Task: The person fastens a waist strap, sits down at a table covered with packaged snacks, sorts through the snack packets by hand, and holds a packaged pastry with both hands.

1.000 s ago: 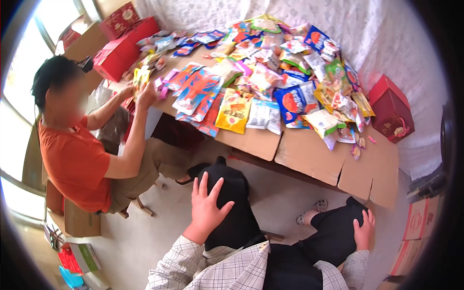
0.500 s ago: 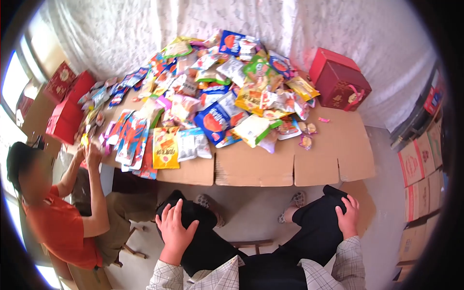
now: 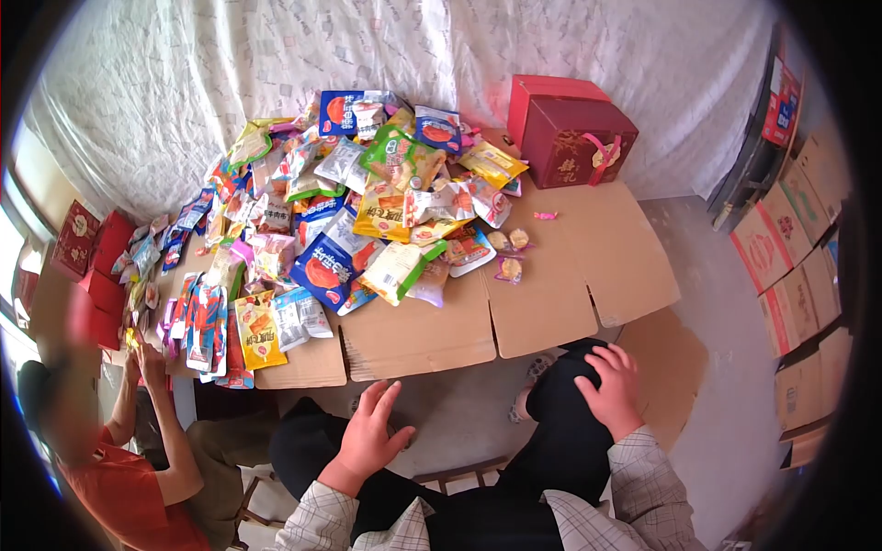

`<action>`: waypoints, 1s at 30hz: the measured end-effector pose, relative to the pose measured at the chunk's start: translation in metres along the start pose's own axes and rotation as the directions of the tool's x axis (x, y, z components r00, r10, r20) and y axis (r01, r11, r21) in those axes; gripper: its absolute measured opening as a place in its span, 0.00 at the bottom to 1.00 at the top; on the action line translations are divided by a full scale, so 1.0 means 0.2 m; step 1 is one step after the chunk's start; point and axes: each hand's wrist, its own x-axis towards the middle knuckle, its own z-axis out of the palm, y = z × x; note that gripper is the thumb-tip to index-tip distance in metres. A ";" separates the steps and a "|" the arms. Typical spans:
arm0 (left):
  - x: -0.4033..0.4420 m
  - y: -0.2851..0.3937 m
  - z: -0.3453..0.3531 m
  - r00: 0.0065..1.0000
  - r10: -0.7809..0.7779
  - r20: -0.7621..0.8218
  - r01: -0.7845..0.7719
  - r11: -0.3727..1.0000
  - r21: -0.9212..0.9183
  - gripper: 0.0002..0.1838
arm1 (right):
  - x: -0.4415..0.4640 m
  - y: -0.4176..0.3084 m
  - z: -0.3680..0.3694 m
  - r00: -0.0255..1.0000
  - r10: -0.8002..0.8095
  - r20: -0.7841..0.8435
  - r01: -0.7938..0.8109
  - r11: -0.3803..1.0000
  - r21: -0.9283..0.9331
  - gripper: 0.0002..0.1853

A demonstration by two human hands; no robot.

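My left hand (image 3: 370, 432) holds nothing and is held out by my left thigh, thumb and fingers apart. It is nearest to the front edge of the cardboard-covered table (image 3: 418, 347). On my right knee lies my right hand (image 3: 611, 390), its fingers spread and nothing in it. A heap of snack packets covers much of the table. At its front are a yellow packet (image 3: 260, 331), a silver packet (image 3: 301, 319), a blue packet (image 3: 323, 273) and a white-and-green packet (image 3: 401, 272). Several small wrapped sweets (image 3: 510, 268) lie to their right.
A dark red gift box (image 3: 574, 147) stands at the back right of the table, and more red boxes (image 3: 101, 275) are at the left. A person in an orange shirt (image 3: 129, 496) sits at the left, both hands near small items. Cardboard cartons (image 3: 799, 303) are stacked at the right.
My view has turned to the right, so the table and heap sit further left. My left hand has come off my left knee and inward. My right hand stays on the right knee.
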 end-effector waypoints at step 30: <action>0.85 -0.13 0.07 0.899 0.232 -0.370 -0.233 0.972 0.045 0.37 | 1.33 -1.11 0.58 0.673 -0.718 -0.177 0.722 0.586 0.369 0.16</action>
